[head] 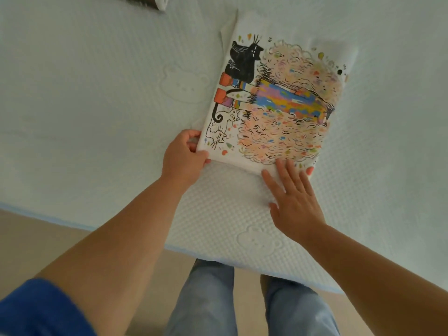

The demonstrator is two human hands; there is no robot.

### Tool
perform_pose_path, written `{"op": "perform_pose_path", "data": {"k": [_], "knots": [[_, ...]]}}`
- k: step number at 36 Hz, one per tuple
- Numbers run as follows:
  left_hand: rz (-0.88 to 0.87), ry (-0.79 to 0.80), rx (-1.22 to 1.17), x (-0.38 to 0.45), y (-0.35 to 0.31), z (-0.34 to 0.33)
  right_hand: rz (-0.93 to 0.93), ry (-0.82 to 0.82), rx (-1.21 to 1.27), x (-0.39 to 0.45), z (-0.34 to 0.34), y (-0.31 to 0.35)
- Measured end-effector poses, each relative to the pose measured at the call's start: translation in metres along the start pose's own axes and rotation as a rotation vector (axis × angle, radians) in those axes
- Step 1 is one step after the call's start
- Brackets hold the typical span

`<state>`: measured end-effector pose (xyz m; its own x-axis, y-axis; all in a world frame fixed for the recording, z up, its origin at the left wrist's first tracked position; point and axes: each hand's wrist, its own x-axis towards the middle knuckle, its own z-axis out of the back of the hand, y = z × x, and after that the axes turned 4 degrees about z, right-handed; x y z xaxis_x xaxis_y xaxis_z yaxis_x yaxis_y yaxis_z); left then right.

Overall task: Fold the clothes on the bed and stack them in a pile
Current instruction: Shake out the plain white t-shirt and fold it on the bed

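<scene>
A folded white T-shirt (278,100) with a colourful print of cats and a striped figure lies on the pale bed (97,105), print side up. My left hand (184,157) grips its near left corner, thumb on top and fingers curled under the edge. My right hand (293,197) lies flat with straight, spread fingers, fingertips resting on the shirt's near edge, palm on the mattress.
Another folded garment (150,1), dark with a white edge, shows at the top edge, far left of the shirt. The bed's near edge with blue piping (211,258) runs diagonally in front of my legs. Beige floor lies below.
</scene>
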<state>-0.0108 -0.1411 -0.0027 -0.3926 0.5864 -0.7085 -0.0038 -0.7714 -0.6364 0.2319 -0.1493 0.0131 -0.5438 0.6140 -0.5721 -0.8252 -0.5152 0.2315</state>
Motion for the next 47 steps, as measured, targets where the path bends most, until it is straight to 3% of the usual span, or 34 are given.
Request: {"op": "perform_pose_path", "data": {"k": [7,10,19,25,34,41,44,47], "knots": [[-0.054,-0.294,0.193,-0.008,0.005,-0.013,0.009,0.002,0.048,-0.001,-0.004,-0.003],[0.051,-0.396,0.187,-0.012,0.011,-0.017,0.007,-0.034,0.101,-0.002,-0.001,-0.002],[0.500,-0.204,-0.704,-0.026,-0.013,-0.030,0.039,-0.178,0.150,0.015,0.014,0.005],[0.486,-0.199,-0.853,-0.036,-0.033,-0.039,0.056,-0.182,0.136,0.039,0.026,0.012],[0.221,-0.177,-0.570,-0.046,-0.035,-0.034,0.011,-0.264,0.142,0.068,0.026,0.028],[0.058,-0.096,0.040,-0.021,-0.016,-0.007,-0.050,-0.313,0.187,0.086,0.014,0.043],[0.065,-0.022,0.052,-0.012,-0.019,0.004,-0.055,-0.356,0.248,0.088,0.018,0.051],[0.112,0.157,-0.137,-0.013,-0.030,0.021,-0.079,-0.445,0.390,0.084,0.040,0.057]]}}
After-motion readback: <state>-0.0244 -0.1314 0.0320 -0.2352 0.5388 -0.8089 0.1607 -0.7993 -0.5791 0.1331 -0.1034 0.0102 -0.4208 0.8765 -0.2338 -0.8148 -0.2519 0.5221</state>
